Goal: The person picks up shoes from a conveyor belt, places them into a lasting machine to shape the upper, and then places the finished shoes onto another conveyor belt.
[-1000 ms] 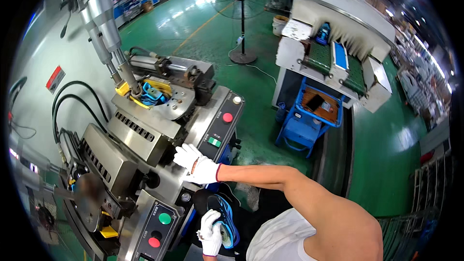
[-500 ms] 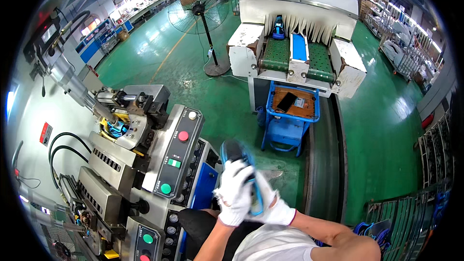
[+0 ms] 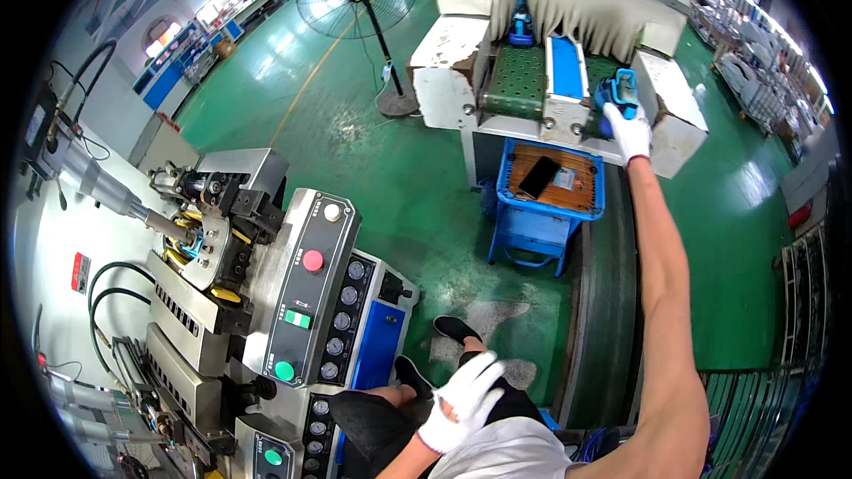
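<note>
One-handed, grasping a blue shoe (image 3: pixel 623 90) in the white-gloved grip of the right hand (image 3: pixel 632 134), over the front end of the right conveyor belt (image 3: pixel 603 69), just beside the blue strip (image 3: pixel 565 67); impossible to tell whether touching the belt. Letting the left hand (image 3: pixel 461 404) hang near the white shirt (image 3: pixel 508 454), with grip released and fingers loosely spread. Facing another shoe (image 3: pixel 521 25) on the left conveyor belt (image 3: pixel 515 80) and a blue cart (image 3: pixel 530 235) bearing a black phone (image 3: pixel 539 177)

White-gloved hands (image 3: pixel 461 404), white top (image 3: pixel 515 445), probably black shorts (image 3: pixel 368 421).
</note>
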`<act>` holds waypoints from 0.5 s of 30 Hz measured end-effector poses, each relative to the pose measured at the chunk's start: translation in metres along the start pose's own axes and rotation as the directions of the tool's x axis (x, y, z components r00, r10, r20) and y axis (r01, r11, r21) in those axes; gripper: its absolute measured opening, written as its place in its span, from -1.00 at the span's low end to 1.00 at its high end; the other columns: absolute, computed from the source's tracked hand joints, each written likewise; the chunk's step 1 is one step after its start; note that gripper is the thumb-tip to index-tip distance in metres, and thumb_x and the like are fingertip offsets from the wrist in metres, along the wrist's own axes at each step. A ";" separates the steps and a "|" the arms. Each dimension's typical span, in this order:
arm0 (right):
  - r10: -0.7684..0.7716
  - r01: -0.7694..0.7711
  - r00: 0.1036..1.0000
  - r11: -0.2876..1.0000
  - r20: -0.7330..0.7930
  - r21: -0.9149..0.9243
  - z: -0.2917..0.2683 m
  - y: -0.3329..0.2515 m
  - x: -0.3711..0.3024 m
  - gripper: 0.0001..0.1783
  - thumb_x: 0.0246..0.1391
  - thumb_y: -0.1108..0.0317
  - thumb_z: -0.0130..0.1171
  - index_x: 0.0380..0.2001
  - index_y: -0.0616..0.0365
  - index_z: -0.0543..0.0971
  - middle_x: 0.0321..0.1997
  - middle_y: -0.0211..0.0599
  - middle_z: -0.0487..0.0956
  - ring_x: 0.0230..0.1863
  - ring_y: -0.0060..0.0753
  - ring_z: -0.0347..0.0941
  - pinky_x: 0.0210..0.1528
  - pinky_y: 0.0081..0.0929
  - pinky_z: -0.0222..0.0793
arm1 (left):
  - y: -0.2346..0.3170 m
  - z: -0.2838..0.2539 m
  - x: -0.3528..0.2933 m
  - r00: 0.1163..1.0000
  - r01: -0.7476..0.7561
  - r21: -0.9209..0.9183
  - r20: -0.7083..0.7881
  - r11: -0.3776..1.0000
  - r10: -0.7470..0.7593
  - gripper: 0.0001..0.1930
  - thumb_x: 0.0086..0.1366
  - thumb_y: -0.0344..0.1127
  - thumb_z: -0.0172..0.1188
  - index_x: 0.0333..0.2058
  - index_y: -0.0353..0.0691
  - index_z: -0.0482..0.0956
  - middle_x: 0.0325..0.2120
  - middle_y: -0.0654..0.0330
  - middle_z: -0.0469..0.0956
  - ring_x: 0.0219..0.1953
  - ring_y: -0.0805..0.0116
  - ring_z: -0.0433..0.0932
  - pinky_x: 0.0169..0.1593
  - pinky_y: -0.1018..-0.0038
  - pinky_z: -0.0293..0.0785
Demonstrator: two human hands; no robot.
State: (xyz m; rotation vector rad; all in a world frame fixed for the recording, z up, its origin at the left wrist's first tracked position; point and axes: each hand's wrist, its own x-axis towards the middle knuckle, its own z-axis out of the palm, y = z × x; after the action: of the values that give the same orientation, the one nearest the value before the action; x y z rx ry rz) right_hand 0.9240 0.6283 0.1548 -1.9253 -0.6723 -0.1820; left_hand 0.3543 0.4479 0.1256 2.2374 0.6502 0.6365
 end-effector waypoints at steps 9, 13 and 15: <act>0.045 -0.001 0.997 0.843 0.068 -0.539 0.043 0.044 0.121 0.05 0.01 -0.54 0.21 0.16 0.29 0.63 0.05 0.12 0.72 0.02 -0.01 0.72 0.11 -0.19 0.58 | -0.037 0.025 -0.137 0.754 0.617 -0.030 -0.264 0.786 -0.602 -0.56 0.39 -0.43 0.30 0.22 -0.30 0.52 0.14 -0.08 0.57 0.17 0.02 0.59 0.22 0.24 0.55; 0.267 -0.186 0.935 0.929 0.232 -0.320 0.061 0.025 0.115 0.07 -0.02 -0.57 0.20 0.24 0.16 0.59 0.06 0.12 0.71 0.17 0.07 0.64 0.26 -0.14 0.48 | -0.060 0.035 -0.134 0.734 0.623 -0.070 -0.294 0.780 -0.612 -0.54 0.40 -0.45 0.29 0.24 -0.32 0.49 0.14 -0.06 0.57 0.15 0.08 0.61 0.22 0.27 0.56; -0.140 0.193 0.979 0.870 0.148 -0.454 0.050 0.038 0.131 -0.04 0.08 -0.46 0.20 0.25 0.15 0.57 0.18 0.14 0.64 0.24 0.13 0.56 0.31 -0.07 0.40 | -0.068 0.025 -0.117 0.800 0.546 0.030 -0.316 0.837 -0.510 -0.53 0.37 -0.43 0.33 0.23 -0.30 0.49 0.11 -0.03 0.58 0.10 0.13 0.64 0.15 0.30 0.60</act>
State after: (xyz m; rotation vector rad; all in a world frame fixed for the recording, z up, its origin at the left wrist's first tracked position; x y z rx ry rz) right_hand 1.0447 0.7093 0.1565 -2.3513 -0.9365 -0.3766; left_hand 0.2636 0.4064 0.0301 1.9340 1.4418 0.6545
